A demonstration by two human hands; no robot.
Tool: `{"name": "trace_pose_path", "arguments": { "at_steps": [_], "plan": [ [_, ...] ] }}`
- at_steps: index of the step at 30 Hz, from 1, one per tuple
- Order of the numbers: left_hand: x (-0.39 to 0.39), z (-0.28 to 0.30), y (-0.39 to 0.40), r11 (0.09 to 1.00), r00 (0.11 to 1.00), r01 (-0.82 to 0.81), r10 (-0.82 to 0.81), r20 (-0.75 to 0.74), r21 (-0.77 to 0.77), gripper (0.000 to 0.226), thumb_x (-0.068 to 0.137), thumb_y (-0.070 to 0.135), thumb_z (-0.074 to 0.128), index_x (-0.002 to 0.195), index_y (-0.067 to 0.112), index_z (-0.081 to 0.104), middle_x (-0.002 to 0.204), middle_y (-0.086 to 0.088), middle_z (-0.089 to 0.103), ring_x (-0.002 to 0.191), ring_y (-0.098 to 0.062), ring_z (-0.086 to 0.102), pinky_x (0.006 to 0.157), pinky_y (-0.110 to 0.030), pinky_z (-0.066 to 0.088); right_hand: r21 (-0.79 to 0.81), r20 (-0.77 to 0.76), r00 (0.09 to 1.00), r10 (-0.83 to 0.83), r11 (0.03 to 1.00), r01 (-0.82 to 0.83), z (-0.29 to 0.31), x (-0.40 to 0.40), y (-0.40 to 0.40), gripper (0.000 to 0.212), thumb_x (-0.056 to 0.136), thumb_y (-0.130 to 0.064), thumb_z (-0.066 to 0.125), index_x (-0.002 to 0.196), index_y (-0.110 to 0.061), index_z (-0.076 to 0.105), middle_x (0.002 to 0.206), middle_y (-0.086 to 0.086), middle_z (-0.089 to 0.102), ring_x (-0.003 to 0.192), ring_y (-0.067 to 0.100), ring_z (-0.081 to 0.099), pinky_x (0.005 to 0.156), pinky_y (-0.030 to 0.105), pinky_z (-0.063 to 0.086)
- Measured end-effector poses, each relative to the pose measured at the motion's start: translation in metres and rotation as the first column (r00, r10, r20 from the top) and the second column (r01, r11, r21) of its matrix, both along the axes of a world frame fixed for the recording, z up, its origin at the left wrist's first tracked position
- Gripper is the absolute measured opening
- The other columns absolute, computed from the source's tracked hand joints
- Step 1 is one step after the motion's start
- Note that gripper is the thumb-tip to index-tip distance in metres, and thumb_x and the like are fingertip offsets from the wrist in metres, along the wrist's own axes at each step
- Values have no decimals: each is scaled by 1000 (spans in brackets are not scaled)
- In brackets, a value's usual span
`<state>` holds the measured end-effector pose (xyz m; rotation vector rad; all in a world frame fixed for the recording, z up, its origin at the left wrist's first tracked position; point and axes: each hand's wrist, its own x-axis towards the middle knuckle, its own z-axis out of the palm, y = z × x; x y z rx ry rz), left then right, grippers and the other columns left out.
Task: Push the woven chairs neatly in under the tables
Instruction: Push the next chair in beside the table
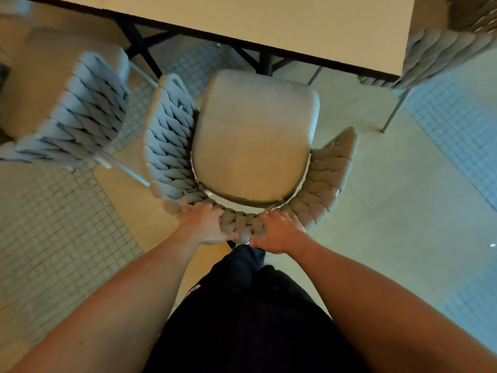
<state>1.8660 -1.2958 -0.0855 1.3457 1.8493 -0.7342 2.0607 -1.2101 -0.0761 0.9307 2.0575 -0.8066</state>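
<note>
Both hands hold the top of the backrest of the middle woven chair (252, 146): the left hand (205, 224) has its fingers curled over the braided rim with the thumb along the near face, and the right hand (279, 232) has the same grip just beside it, so each grip is closed on the rim. This chair faces the bench (269, 25), its pale seat cushion (255, 138) almost wholly out in the open; only the front edge of the cushion nears the bench's dark edge, so it seems the push has hardly begun. To the left of the middle chair a second woven chair (67, 103) stands turned askew and also out from the bench, likely still to be done. Beyond the bench's right end, a third woven chair (441, 52) sits close against it. The tiled floor (53, 238) lies beneath all three.
</note>
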Motion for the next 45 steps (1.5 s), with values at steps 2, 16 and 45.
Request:
{"name": "trace_pose_path", "arguments": {
  "at_steps": [2,16,45],
  "plan": [
    [-1,-4,-7,996,996,73,-76,-46,-55,98,68,93,42,144,32,45,149,-1,44,140,-31,35,111,-62,20,-2,16,1000,21,1000,-21,1,1,-5,76,89,-67,55,150,-22,41,152,8,45,140,34,38,113,53,32],
    [-4,-18,-4,981,982,188,-186,-36,47,28,92,28,58,118,38,61,112,5,65,114,-24,57,98,-49,34,56,121,985,120,990,-128,-22,-2,-17,73,94,-69,47,151,-25,39,155,8,42,140,33,37,105,53,34],
    [-3,-27,113,970,981,195,-190,-48,146,19,87,21,65,104,31,65,103,1,63,106,-27,61,99,-55,35,146,124,992,37,988,-56,-27,2,89,64,96,-68,45,150,-34,39,154,2,45,142,29,36,112,56,29]
  ]
}}
